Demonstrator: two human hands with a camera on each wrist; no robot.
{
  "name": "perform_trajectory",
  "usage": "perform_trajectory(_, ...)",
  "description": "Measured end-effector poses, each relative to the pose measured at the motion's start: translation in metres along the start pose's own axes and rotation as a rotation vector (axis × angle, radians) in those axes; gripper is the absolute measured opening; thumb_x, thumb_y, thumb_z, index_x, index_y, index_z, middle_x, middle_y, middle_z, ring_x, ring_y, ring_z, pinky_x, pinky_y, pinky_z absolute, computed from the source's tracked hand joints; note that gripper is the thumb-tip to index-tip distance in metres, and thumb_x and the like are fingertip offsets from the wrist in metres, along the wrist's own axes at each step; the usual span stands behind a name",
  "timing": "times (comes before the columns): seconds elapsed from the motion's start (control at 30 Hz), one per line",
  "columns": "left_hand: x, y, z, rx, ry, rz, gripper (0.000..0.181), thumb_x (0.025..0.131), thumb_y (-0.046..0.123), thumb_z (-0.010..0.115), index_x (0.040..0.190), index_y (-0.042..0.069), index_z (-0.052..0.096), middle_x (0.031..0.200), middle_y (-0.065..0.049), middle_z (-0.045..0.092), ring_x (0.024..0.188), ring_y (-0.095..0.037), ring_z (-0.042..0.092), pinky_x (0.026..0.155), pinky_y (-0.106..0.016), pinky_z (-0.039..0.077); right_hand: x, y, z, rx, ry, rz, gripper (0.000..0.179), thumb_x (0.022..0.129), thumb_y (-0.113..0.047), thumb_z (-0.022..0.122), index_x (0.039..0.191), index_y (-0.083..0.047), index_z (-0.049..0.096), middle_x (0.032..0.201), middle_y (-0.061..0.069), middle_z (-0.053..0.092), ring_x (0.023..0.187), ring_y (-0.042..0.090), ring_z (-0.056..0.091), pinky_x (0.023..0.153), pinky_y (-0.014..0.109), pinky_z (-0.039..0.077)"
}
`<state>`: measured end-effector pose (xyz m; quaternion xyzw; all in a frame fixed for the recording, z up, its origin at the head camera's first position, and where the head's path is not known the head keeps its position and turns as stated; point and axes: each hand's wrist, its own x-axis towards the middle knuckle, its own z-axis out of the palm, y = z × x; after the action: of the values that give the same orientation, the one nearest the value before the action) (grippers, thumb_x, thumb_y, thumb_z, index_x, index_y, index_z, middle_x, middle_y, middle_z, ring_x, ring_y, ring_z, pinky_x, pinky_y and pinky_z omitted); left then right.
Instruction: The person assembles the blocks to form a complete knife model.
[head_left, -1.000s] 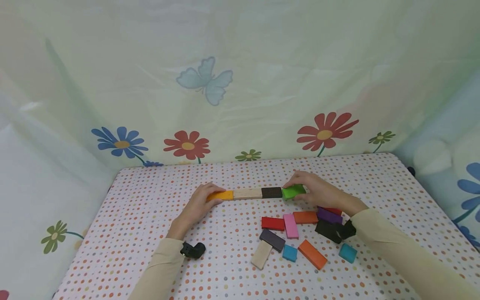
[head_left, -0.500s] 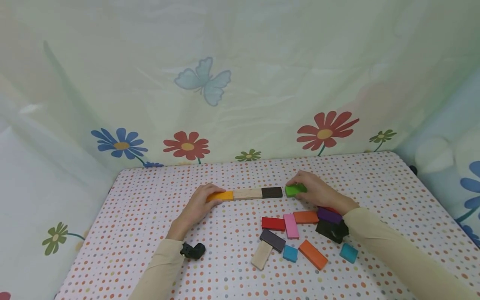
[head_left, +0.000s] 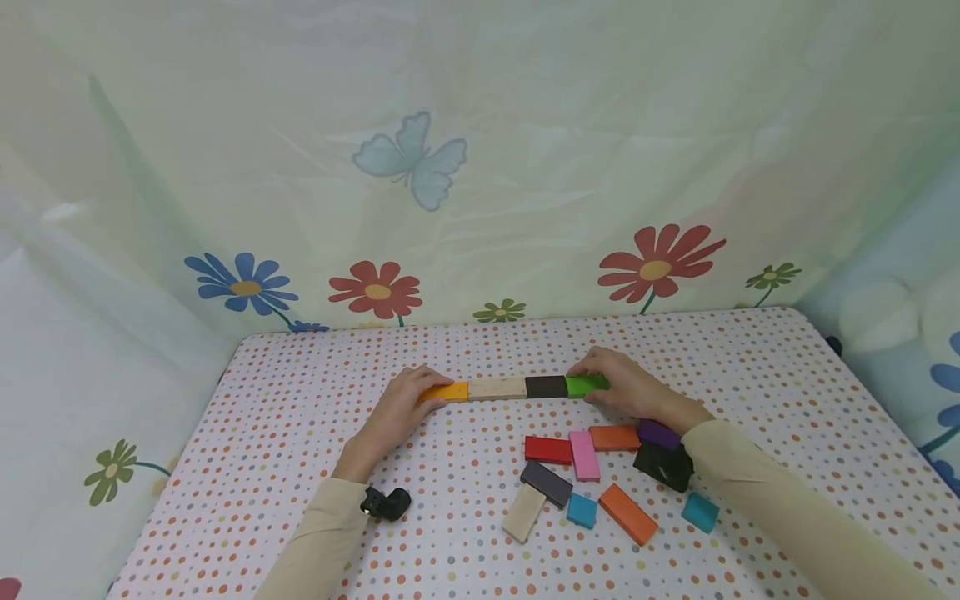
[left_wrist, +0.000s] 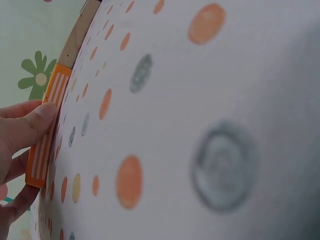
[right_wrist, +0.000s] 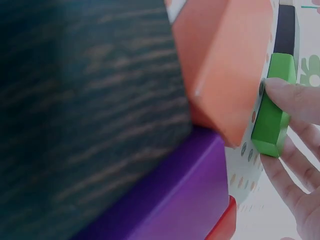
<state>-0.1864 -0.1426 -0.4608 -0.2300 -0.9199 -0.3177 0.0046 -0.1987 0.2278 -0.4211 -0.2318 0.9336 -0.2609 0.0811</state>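
Observation:
Four-sided wooden blocks lie end to end in a straight row across the table: yellow-orange (head_left: pixel 455 391), beige (head_left: pixel 497 388), black (head_left: pixel 546 387) and green (head_left: pixel 582 386). My left hand (head_left: pixel 393 417) pinches the yellow-orange block at the row's left end, thumb along its near side. In the left wrist view this block (left_wrist: pixel 49 127) shows pale lengthwise stripes and meets the beige one (left_wrist: pixel 79 34). My right hand (head_left: pixel 633 387) holds the green block between thumb and fingers, its left end against the black one. The right wrist view shows the green block (right_wrist: pixel 274 112) with the thumb on its near side.
Nearer me lie loose blocks: red (head_left: pixel 547 450), pink (head_left: pixel 585 456), orange (head_left: pixel 628 514), dark grey (head_left: pixel 547 484), beige (head_left: pixel 524 512), blue (head_left: pixel 582 510) and others. A purple block (head_left: pixel 659 433) and a black one (head_left: pixel 664 465) lie close beneath my right wrist. A flowered curtain (head_left: pixel 300 167) hangs behind the table.
The green block first shifted right, leaving a gap, and then came back left against the black block in my right hand. My left hand has stayed on the yellow-orange block.

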Motion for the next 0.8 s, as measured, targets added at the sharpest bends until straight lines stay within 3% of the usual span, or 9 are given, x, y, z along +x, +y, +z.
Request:
perform_trajectory(0.23, 0.000, -0.002, -0.001, 0.035, 0.020, 0.028, 0.032, 0.096, 0.011, 0.076, 0.128, 0.010, 0.074, 0.123, -0.003, 0.070, 0.114, -0.024, 0.059, 0.102, -0.046, 0.049, 0.002, -0.001, 0.002, 0.002, -0.005, -0.009, 0.035, 0.087, 0.005, 0.080, 0.121, 0.000, 0.075, 0.109, 0.011, 0.066, 0.102, 0.027, 0.061, 0.096, 0.052, 0.054)
perform_trajectory(0.8, -0.003, -0.008, -0.008, 0.004, -0.003, -0.009, 0.033, 0.097, 0.011, 0.075, 0.129, 0.008, 0.072, 0.125, -0.006, 0.069, 0.119, -0.027, 0.058, 0.106, -0.048, 0.048, 0.008, -0.009, 0.005, -0.002, -0.010, -0.023, 0.036, 0.088, 0.001, 0.081, 0.123, 0.003, 0.073, 0.108, 0.011, 0.063, 0.100, 0.026, 0.061, 0.090, 0.045, 0.055)
